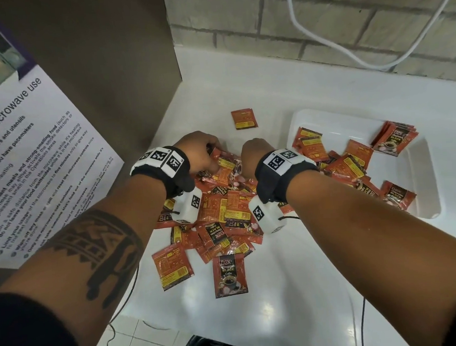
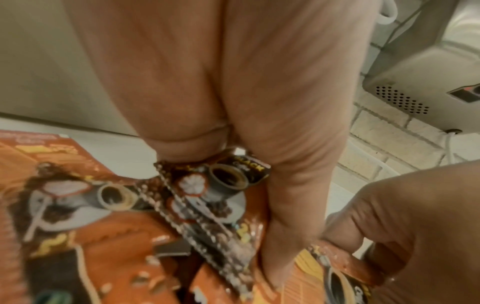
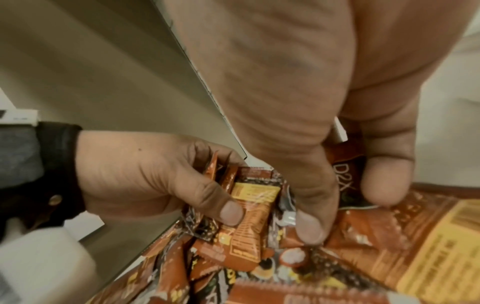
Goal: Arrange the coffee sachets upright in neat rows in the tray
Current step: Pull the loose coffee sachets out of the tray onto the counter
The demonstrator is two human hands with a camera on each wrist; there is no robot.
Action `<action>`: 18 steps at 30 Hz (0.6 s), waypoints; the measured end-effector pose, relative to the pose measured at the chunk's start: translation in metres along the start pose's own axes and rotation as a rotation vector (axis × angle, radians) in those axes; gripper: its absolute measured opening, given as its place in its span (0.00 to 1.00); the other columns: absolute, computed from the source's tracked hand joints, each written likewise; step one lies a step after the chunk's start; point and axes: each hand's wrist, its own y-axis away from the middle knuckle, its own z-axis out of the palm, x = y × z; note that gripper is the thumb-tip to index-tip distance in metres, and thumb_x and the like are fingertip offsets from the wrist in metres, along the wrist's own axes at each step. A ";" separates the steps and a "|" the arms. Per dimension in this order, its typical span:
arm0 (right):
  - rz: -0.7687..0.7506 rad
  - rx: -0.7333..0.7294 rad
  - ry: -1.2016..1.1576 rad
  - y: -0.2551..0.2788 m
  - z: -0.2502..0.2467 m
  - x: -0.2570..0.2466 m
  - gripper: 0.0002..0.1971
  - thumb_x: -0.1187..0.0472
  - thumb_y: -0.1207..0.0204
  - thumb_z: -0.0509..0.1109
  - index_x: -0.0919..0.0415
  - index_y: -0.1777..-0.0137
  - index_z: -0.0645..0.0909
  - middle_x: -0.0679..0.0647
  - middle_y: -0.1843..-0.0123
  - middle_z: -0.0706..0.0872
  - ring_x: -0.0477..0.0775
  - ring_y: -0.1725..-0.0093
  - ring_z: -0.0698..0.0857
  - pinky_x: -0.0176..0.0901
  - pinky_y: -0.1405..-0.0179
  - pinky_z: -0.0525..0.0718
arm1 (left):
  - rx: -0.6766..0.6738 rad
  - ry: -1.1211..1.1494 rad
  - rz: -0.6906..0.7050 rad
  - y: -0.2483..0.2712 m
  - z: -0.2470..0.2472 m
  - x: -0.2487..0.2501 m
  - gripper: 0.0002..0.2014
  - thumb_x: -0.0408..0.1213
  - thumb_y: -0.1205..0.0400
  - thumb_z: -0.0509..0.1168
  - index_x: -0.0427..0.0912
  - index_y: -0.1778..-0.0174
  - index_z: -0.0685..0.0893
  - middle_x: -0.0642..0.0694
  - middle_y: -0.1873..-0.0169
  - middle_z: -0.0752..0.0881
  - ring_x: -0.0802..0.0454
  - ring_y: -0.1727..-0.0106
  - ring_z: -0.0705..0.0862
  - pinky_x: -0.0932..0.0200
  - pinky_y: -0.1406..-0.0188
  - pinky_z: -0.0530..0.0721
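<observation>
A loose pile of orange coffee sachets [image 1: 224, 213] lies on the white counter between my forearms. My left hand [image 1: 201, 153] grips a bunch of sachets [image 3: 249, 197] at the pile's far edge, thumb pressed on the front one. Close beside it, my right hand [image 1: 255, 154] curls down into the pile and pinches one sachet [image 3: 342, 181] between thumb and finger. The white tray [image 1: 424, 175] stands to the right, with several sachets lying loose in it and a small stack [image 1: 394, 137] leaning at its far corner. My fingertips are hidden in the head view.
One sachet [image 1: 244, 118] lies alone beyond the hands. A brown panel [image 1: 93, 74] with a microwave notice [image 1: 31, 159] rises on the left. The brick wall [image 1: 318, 18] with a white cable [image 1: 320, 44] closes the back. The counter's front edge [image 1: 179, 335] lies near me.
</observation>
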 end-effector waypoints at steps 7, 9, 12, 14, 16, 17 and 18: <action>-0.034 0.058 0.009 0.000 -0.002 0.007 0.18 0.59 0.23 0.76 0.62 0.68 0.71 0.53 0.68 0.74 0.50 0.71 0.72 0.41 0.69 0.72 | 0.058 -0.023 0.043 0.003 -0.012 0.011 0.21 0.32 0.32 0.82 0.52 0.47 0.84 0.49 0.53 0.86 0.52 0.58 0.85 0.56 0.62 0.86; -0.030 0.059 0.021 0.003 -0.004 0.008 0.15 0.57 0.24 0.76 0.62 0.64 0.74 0.53 0.67 0.75 0.50 0.71 0.73 0.40 0.72 0.71 | 0.054 -0.012 0.047 0.005 -0.017 0.015 0.20 0.33 0.31 0.81 0.52 0.46 0.84 0.49 0.54 0.86 0.52 0.58 0.84 0.59 0.64 0.81; -0.073 0.141 -0.039 0.020 -0.021 0.022 0.12 0.59 0.22 0.74 0.61 0.63 0.77 0.53 0.64 0.81 0.51 0.67 0.78 0.40 0.74 0.70 | 0.074 0.007 0.057 0.010 -0.034 0.028 0.18 0.39 0.30 0.82 0.51 0.47 0.86 0.49 0.52 0.88 0.50 0.53 0.85 0.56 0.57 0.83; -0.082 0.221 -0.133 0.041 -0.040 0.044 0.03 0.64 0.23 0.73 0.61 0.55 0.81 0.53 0.59 0.83 0.54 0.58 0.81 0.39 0.72 0.71 | 0.115 0.063 0.069 0.013 -0.047 0.042 0.17 0.41 0.30 0.81 0.50 0.46 0.87 0.49 0.51 0.89 0.49 0.52 0.87 0.54 0.52 0.85; -0.035 0.268 -0.125 0.061 -0.057 0.074 0.07 0.65 0.23 0.72 0.64 0.47 0.83 0.56 0.53 0.85 0.58 0.52 0.82 0.41 0.63 0.75 | 0.132 0.123 0.102 0.013 -0.051 0.064 0.16 0.41 0.28 0.80 0.49 0.45 0.88 0.51 0.53 0.89 0.52 0.53 0.87 0.59 0.54 0.83; 0.007 0.275 -0.092 0.069 -0.062 0.090 0.09 0.64 0.22 0.71 0.66 0.44 0.82 0.58 0.49 0.86 0.59 0.50 0.82 0.42 0.59 0.75 | 0.128 0.140 0.128 0.012 -0.048 0.077 0.16 0.42 0.28 0.80 0.48 0.45 0.88 0.51 0.53 0.89 0.52 0.53 0.86 0.61 0.55 0.82; 0.044 0.252 -0.050 0.075 -0.065 0.106 0.09 0.64 0.21 0.69 0.68 0.44 0.82 0.60 0.48 0.85 0.61 0.49 0.82 0.43 0.58 0.74 | 0.112 0.146 0.153 0.009 -0.041 0.091 0.16 0.43 0.28 0.80 0.48 0.45 0.87 0.51 0.53 0.89 0.51 0.52 0.86 0.60 0.54 0.83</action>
